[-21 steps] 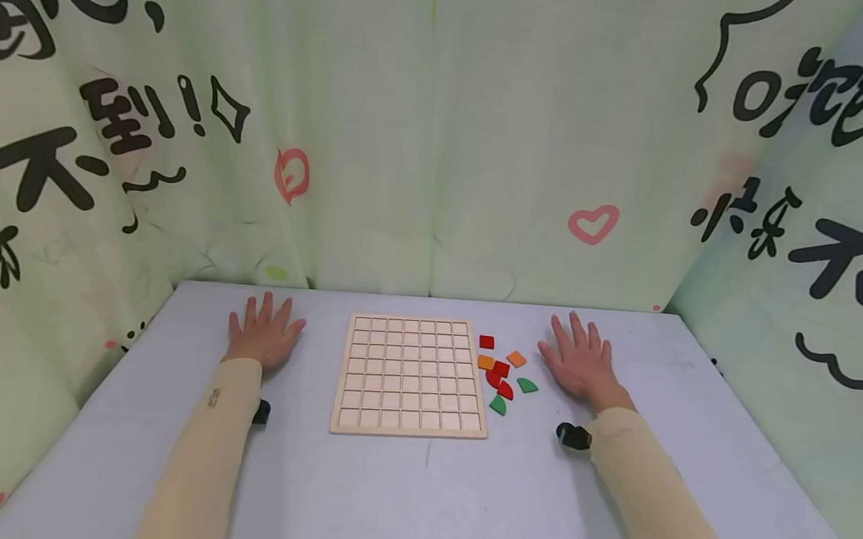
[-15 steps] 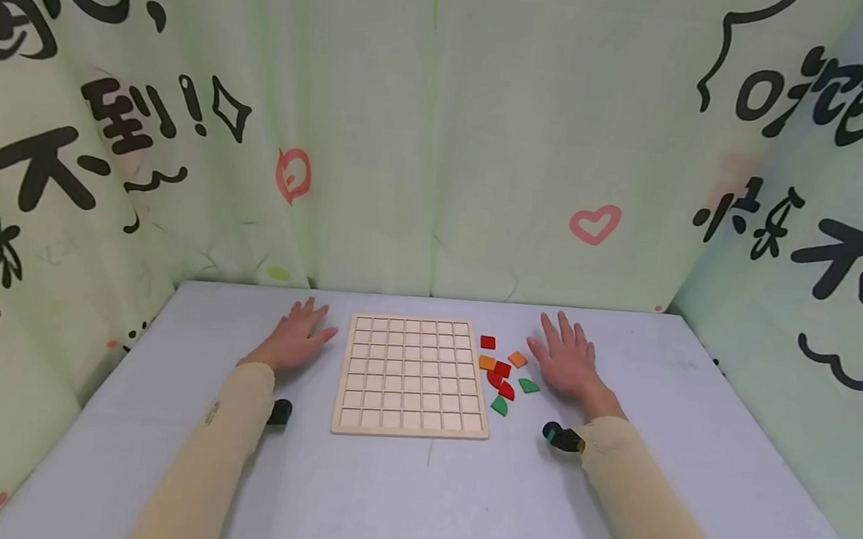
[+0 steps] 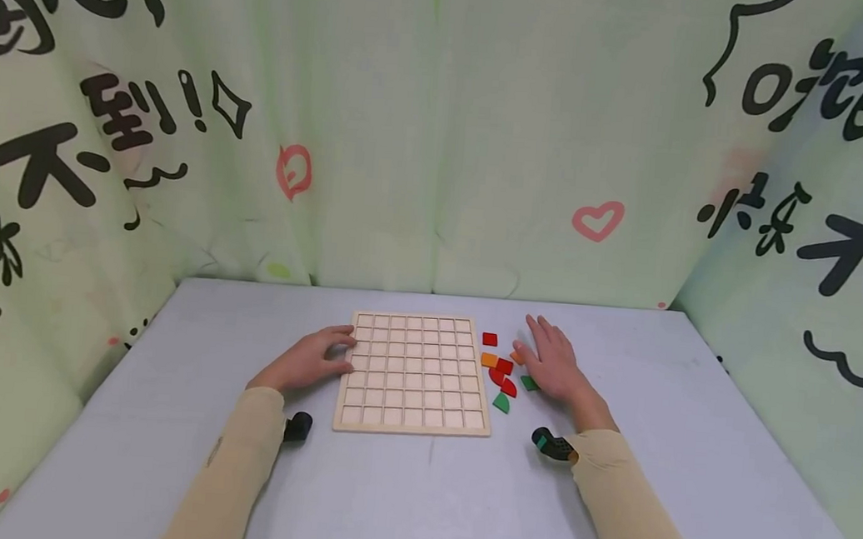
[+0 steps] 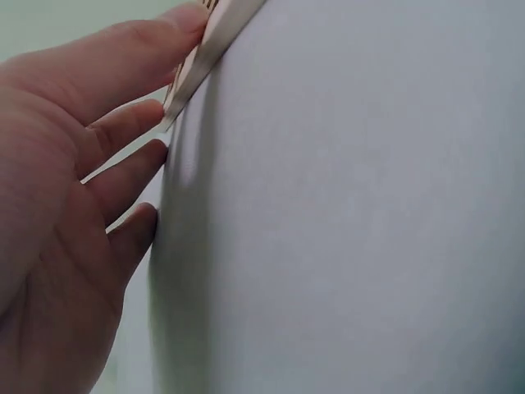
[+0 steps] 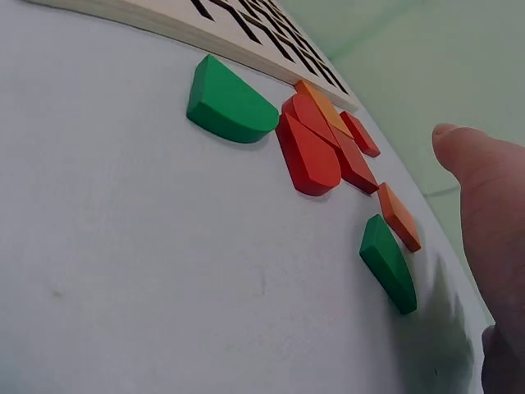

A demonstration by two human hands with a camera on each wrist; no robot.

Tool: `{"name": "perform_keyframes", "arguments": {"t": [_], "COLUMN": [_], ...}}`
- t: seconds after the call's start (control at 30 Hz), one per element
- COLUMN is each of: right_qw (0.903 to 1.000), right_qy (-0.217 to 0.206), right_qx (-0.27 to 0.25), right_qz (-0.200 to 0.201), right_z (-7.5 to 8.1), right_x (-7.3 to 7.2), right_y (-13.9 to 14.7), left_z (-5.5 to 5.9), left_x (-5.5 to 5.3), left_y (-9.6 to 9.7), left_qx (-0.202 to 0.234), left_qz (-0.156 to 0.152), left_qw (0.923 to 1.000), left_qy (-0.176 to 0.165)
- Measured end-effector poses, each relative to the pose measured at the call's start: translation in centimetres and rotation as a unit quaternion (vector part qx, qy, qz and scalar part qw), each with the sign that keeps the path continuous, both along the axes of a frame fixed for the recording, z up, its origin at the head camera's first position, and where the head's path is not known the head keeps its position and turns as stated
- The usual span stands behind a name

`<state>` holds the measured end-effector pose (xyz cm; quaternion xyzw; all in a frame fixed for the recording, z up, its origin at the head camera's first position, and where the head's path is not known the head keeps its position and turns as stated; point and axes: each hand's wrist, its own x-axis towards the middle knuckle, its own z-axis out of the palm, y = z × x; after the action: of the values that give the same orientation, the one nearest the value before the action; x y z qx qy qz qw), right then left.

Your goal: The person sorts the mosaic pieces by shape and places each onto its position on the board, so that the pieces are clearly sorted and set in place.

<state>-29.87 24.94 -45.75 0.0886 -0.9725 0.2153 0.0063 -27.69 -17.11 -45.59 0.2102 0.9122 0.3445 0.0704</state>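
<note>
behind the table and along both sides: one pale green curtain, printed with black characters and pink-red hearts. before it: one table, white to pale lilac, plain top. on the table: two beige sleeves, left sleeve and right sleeve, reaching in from the near side. between the hands: one wooden board, pale, square grid of shallow cells, lying flat towards the far edge. left hand: fingers bent and parted, thumb touching the board's left rim, fingertips at the same rim farther up; whether any grip is applied cannot be told. right hand: fingers straight, slightly spread, holding nothing, above the table just right of the loose pieces. at the cuffs: two black wrist devices, one left, one right. smallest items, eight loose pieces right of the board: two red rounded pieces, side by side; one red square beside them; another red square, farther back; one orange piece close by the board's edge; second orange piece, partly hidden by the right hand in the head view; one green piece, nearest the person; second green piece, near the right hand.
</note>
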Motion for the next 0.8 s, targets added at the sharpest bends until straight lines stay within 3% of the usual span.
{"name": "perform_keyframes", "arguments": {"t": [0.43,0.8], "right_qw": [0.9979,0.9975], "right_qy": [-0.014,0.000], "right_qx": [-0.056,-0.061], "right_qz": [0.030,0.037], "right_z": [0.3,0.4], "right_x": [-0.1,-0.8], "right_y": [0.3,-1.0], "left_z": [-0.7,-0.4], "left_x": [0.6,0.8], "left_y": [-0.6,0.0], "left_qx": [0.009,0.011], "left_qz": [0.014,0.019], "left_qw": [0.9998,0.9997], "left_qy": [0.012,0.002]}}
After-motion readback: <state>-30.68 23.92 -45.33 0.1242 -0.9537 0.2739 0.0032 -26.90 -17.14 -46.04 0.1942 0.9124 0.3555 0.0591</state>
